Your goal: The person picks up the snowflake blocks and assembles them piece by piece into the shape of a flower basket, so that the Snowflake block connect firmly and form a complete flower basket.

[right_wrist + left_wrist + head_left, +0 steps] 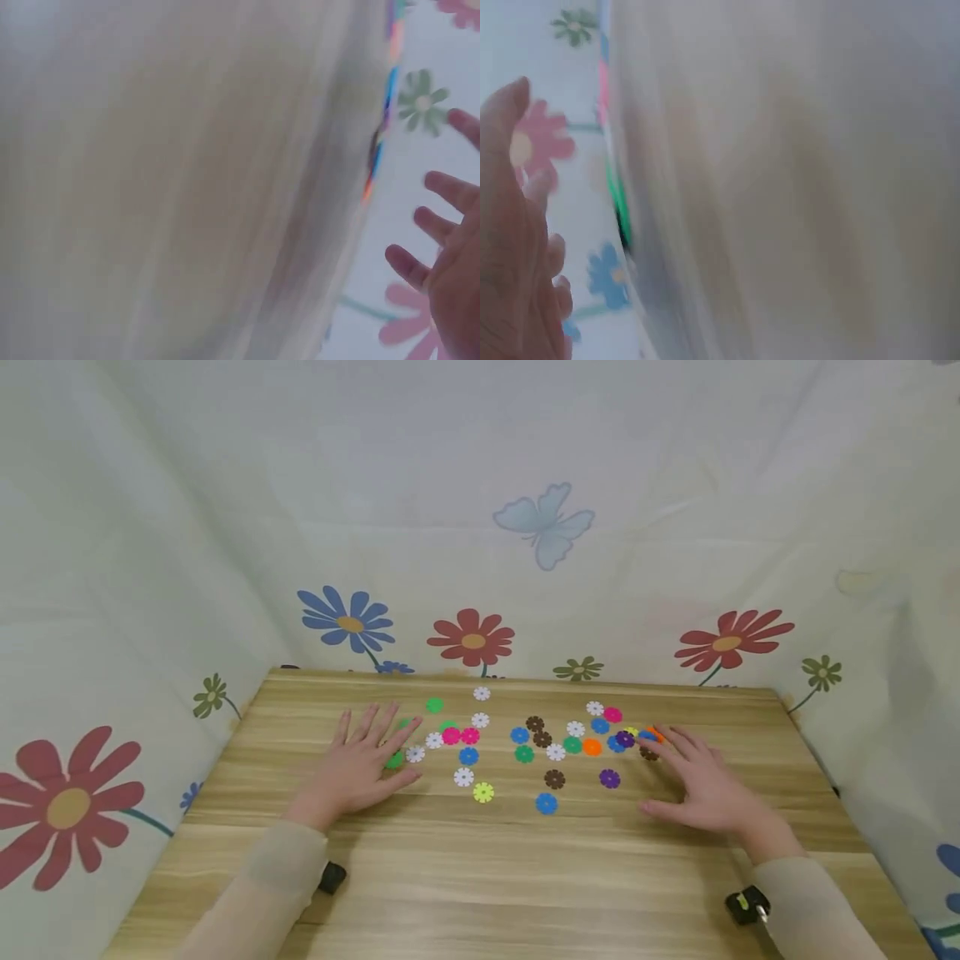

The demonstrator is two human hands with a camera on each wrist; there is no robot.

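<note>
Spreads wide left hand [358, 772] with round green notched plastic disc [393, 761] beside palm, right hand [708, 789] with purple disc [626, 739] by fingertips.

The head view looks forward and down on the tabletop [450, 877] both wrist views skim closely.
</note>
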